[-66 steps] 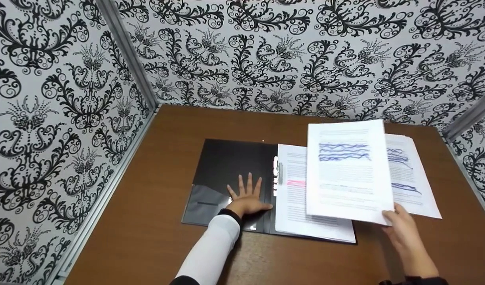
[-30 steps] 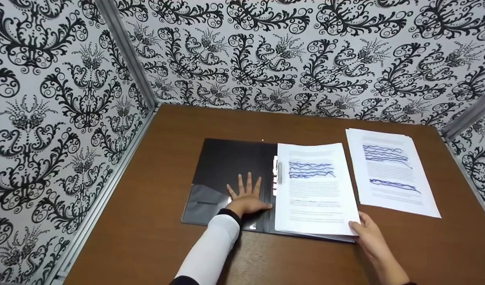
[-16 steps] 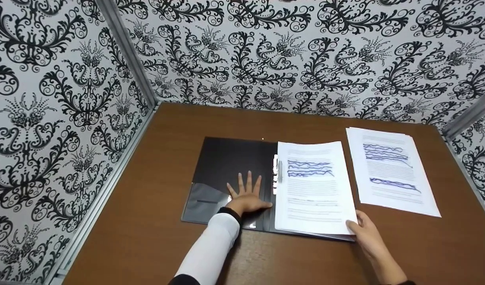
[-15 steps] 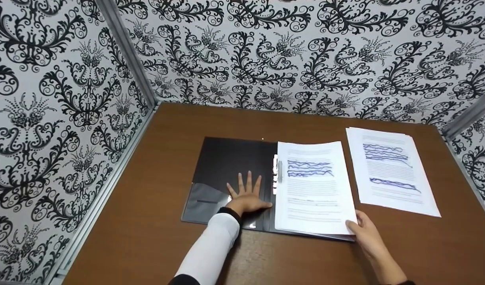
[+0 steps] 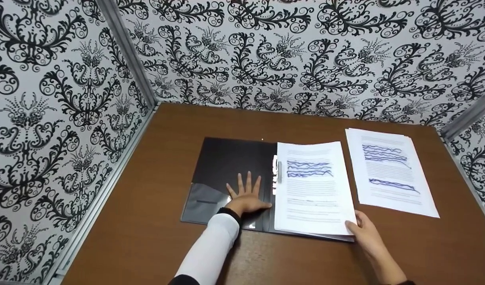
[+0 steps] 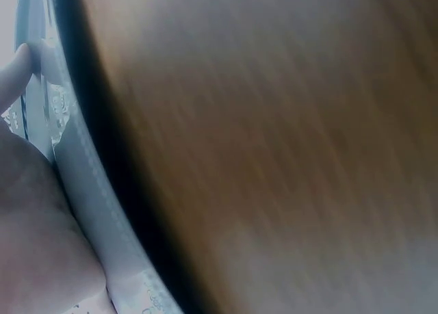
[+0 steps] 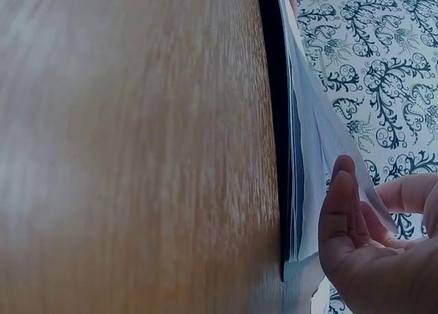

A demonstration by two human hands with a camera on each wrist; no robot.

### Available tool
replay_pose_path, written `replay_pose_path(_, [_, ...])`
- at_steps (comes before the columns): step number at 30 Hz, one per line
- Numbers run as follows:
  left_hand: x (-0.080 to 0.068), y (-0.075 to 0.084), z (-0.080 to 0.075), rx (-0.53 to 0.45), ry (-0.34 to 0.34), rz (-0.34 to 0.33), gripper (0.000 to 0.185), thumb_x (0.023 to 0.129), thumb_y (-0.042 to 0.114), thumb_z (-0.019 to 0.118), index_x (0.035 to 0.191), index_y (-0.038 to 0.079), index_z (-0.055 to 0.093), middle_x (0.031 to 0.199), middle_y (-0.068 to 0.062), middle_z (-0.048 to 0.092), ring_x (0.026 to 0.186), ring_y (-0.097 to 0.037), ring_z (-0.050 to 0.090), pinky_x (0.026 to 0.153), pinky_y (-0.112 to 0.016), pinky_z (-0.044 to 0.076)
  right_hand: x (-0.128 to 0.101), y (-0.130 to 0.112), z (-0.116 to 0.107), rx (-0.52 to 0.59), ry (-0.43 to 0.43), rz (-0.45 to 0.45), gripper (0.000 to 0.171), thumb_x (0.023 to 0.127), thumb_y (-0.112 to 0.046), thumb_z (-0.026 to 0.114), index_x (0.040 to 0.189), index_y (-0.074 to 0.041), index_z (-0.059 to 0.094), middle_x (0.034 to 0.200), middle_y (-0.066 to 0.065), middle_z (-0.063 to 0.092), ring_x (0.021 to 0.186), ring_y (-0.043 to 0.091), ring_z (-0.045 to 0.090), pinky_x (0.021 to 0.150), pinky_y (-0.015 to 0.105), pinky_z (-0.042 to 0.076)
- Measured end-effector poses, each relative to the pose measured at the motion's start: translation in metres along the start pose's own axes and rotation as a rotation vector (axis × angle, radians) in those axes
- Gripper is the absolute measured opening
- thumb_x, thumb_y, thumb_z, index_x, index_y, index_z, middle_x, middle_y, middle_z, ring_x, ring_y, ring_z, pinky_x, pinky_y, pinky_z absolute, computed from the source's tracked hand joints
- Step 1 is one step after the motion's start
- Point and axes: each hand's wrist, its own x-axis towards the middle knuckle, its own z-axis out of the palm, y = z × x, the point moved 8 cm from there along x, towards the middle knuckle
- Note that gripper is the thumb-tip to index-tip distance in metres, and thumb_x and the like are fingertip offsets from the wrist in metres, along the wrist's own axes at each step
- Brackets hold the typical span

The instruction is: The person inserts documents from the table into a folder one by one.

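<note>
- Patterned walls enclose the brown bench (image 5: 155,245)
- Left hand (image 5: 246,196), fingers spread, lies flat on the open black folder (image 5: 226,166)
- Right hand (image 5: 365,233) pinches the corner of the clipped paper stack (image 5: 311,190) inside
- Left wrist view is blurred

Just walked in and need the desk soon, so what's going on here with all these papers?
A person is working with an open black folder on the brown table. Their left hand presses flat on the folder's inside cover. Their right hand pinches the near right corner of the top sheet of the pages in the folder. A second stack of marked pages lies apart to the right.
</note>
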Motion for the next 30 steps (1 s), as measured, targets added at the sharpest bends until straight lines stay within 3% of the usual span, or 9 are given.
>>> replay_pose_path(13, [0.0027,-0.0018,0.0009,-0.001,0.006,-0.002,0.106,0.079,0.068,0.06,0.156,0.031,-0.003,0.159,-0.003,-0.029,0.139,-0.035,-0.037,0.1,-0.07,-0.026,0.0012,0.003,0.0001,-0.038,-0.003,0.012,0.05,0.097,0.001,0.043,0.139,0.022,0.024,0.131,0.04,0.048,0.081,-0.009,0.055,0.074,0.013,0.048])
replay_pose_path(21, [0.0009,-0.0017,0.0003,0.005,0.01,0.002,0.106,0.08,0.069,0.059,0.156,0.031,-0.004,0.159,-0.003,-0.029,0.139,-0.035,-0.037,0.1,-0.071,-0.025,0.001,0.0043,0.0016,-0.063,0.002,0.027,0.049,0.097,0.001,0.043,0.138,0.022,0.026,0.128,0.039,0.05,0.082,-0.004,0.057,0.073,0.014,0.048])
replay_pose_path(30, [0.0011,-0.0018,0.0006,0.008,-0.001,-0.001,0.106,0.08,0.068,0.058,0.156,0.031,-0.005,0.158,-0.003,-0.03,0.138,-0.034,-0.038,0.101,-0.07,-0.024,-0.0004,0.005,0.0007,-0.147,-0.003,0.039,0.059,0.097,-0.005,0.049,0.143,0.017,0.021,0.139,0.039,0.042,0.085,0.003,0.057,0.07,0.019,0.048])
